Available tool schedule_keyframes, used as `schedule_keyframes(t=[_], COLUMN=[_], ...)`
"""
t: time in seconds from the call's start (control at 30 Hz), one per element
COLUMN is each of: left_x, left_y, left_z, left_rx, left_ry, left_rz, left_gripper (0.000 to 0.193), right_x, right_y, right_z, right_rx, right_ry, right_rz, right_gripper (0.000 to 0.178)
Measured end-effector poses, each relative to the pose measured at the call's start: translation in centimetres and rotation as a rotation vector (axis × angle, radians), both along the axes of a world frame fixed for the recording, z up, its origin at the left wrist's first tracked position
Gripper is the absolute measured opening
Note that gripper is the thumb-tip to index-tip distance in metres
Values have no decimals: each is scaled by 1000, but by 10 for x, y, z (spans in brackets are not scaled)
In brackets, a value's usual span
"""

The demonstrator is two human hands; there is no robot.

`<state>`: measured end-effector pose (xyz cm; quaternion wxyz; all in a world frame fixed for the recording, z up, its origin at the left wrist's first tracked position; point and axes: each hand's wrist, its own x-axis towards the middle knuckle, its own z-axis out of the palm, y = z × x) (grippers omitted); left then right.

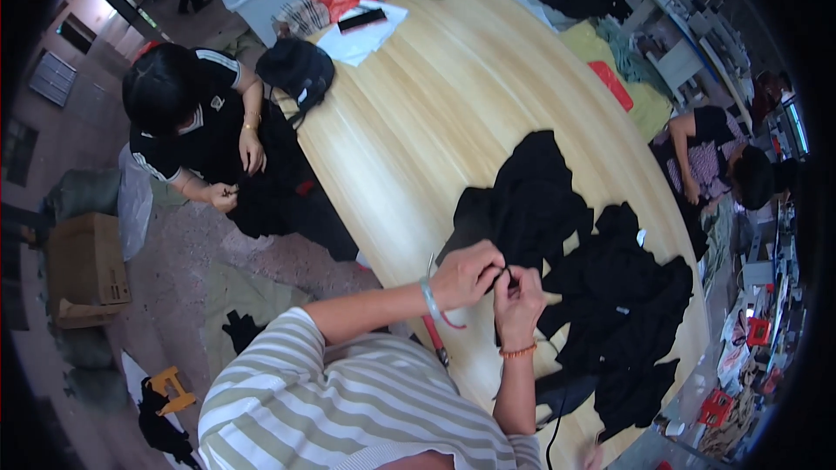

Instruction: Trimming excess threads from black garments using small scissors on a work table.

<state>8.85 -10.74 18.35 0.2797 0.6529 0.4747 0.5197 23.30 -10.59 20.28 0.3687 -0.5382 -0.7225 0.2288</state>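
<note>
Evidently pinching: left hand [468,276] and right hand [521,298], fingertips together on a small dark piece [500,278], mid-frame.
Black cloth [533,198]: just above them, long axis toward upper right.
Nearer hand: left.

Left hand [468,278], right hand [521,305]: fingertips pinching black cloth [501,275] over wooden table [418,122]. From hands: black garments [623,283], 3 o'clock; co-worker [213,109], 10 o'clock; white paper [350,47], 11 o'clock.

Striped shirt [331,400] – org. bead brclt [517,352]
</note>
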Motion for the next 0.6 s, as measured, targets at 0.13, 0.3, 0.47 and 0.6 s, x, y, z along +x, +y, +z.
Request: schedule_keyframes(t=[0.13, 0.3, 0.47, 0.6], left_x=[-8, -34, -49, -52], left_y=[6, 24, 25, 29], left_z=[-3, -22, -41, -25], left_rx=[-145, -279, -720, -723], left_ry=[-64, 32, -323, -435], left_rz=[-27, -192, -309, -348], left_gripper=[13, 13, 12, 13], right_x=[1, 4, 21, 26], right_y=[11, 17, 17, 27], right_z=[9, 12, 0, 3], right_rx=[156, 16, -54, -39], right_ry=[-84, -40, 68, -145], right_rz=[132, 95, -52, -142], right_gripper=[9, 14, 14, 11])
